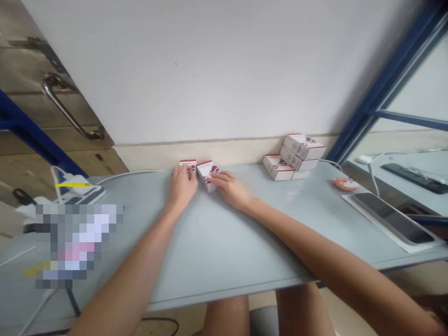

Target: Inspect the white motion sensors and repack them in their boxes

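Two small white boxes with red trim stand side by side at the far edge of the grey table (210, 242), close to the wall. My left hand (182, 184) rests on the left box (188, 164), fingers curled over its top. My right hand (229, 186) grips the right box (206, 171), which tilts toward it, fingers along its side. Both arms stretch forward across the table.
A stack of several similar boxes (296, 156) sits at the far right by the wall. A small orange object (346, 184) and a dark tablet (392, 217) on white paper lie at the right. A scale-like device (79, 191) with a cable is at the left.
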The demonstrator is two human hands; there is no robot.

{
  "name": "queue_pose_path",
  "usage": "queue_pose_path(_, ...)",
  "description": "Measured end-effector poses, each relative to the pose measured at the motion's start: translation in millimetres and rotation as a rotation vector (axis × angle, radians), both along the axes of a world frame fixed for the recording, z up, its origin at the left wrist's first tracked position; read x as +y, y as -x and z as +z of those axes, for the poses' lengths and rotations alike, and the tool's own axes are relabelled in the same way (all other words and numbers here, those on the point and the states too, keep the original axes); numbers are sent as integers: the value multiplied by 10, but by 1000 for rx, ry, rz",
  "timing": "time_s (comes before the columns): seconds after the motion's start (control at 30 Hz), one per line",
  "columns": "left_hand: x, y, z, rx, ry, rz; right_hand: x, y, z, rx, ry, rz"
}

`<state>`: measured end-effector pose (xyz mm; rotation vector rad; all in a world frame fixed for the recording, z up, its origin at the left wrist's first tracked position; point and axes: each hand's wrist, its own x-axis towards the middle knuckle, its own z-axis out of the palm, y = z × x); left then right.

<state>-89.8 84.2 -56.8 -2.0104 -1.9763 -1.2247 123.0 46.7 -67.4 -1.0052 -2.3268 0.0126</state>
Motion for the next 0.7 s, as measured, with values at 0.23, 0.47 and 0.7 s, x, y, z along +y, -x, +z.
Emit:
queue_pose_path(0.23, 35, -12, -22, -5, -18, -16, 146, 343, -8, 37, 74, -62)
queue_pose_path(0.47, -49, -39, -2, 34, 38, 17, 138, 475, 34, 74, 85, -35)
queue_pose_path(0.7, -126, -58, 68, 94, 95, 39, 171, -744, 206, -127, 17, -185)
